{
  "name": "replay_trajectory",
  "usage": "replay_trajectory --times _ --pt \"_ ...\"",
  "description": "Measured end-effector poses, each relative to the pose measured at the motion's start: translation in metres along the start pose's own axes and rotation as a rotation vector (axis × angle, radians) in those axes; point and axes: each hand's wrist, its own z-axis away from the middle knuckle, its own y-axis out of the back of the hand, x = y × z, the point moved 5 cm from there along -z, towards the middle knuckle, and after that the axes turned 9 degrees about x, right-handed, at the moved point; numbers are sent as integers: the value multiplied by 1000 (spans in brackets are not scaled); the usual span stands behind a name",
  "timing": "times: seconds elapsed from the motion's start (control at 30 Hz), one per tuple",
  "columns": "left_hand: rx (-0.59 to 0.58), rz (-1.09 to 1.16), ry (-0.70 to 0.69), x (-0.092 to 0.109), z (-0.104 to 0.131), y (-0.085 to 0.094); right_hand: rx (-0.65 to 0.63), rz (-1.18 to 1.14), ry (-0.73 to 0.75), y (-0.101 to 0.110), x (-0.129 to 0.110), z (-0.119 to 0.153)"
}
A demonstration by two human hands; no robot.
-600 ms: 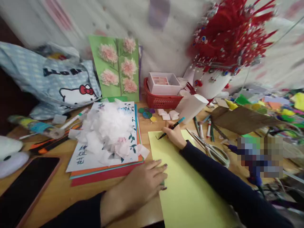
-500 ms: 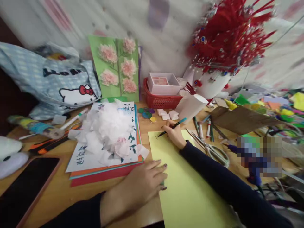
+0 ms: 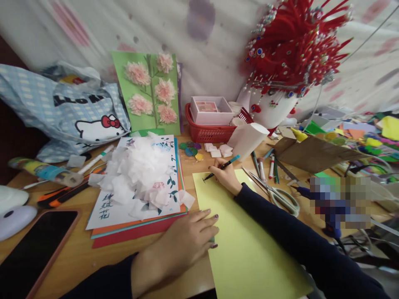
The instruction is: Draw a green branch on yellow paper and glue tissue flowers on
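Observation:
A sheet of yellow paper [image 3: 249, 245] lies on the wooden table in front of me. My right hand [image 3: 227, 179] is closed around a black pen [image 3: 230, 161] with a blue end, its tip at the sheet's upper left corner beside a small dark mark. My left hand [image 3: 190, 236] rests flat with fingers spread, the fingertips on the paper's left edge. Left of the sheet, a pile of white tissue pieces [image 3: 141, 166] sits on a white page with dark writing and leaf drawings, above a stack of coloured paper [image 3: 140, 230].
Scissors [image 3: 277, 193] and several pens lie right of my right hand, near a blue glue gun [image 3: 333, 216]. A phone [image 3: 37, 249] is at the lower left. Behind stand a red basket [image 3: 212, 133], a paper roll [image 3: 251, 141] and a green flower picture [image 3: 124, 79].
The dark mark at the paper's corner has grown by a stroke. My right hand has shifted slightly with the pen; my left hand stays in place. The view has moved a little.

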Motion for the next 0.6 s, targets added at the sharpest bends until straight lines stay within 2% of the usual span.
replay_trajectory --times 0.37,0.6 --pt "-29 12 22 0 0 1 -49 53 -28 8 1 8" --pt "-18 5 23 -1 1 -1 -61 103 -81 41 -3 23"
